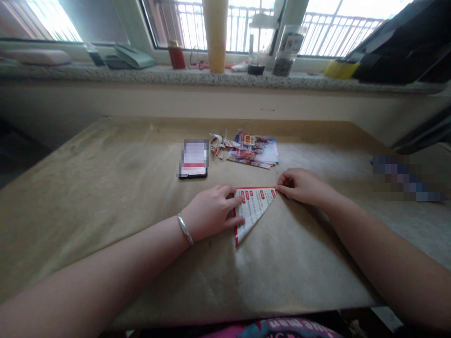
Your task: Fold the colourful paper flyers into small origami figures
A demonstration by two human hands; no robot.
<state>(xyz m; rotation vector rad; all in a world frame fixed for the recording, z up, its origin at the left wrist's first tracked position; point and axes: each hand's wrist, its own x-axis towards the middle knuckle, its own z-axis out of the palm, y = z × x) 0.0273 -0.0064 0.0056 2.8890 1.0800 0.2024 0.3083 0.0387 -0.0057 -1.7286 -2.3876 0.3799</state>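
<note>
A printed paper folded into a triangle (254, 209) lies flat on the brown paper-covered table (123, 188). My left hand (211, 211), with a silver bracelet on its wrist, rests on the triangle's left edge with curled fingers pressing the paper down. My right hand (299, 185) pinches the triangle's right tip with its fingers closed together.
A phone (193, 159) lies behind the hands. Beside it are small paper scraps (218, 143) and a stack of colourful flyers (255, 151). The windowsill at the back holds a red jar (176, 55), a tall yellow cylinder (215, 35), bottles and a yellow object (341, 69).
</note>
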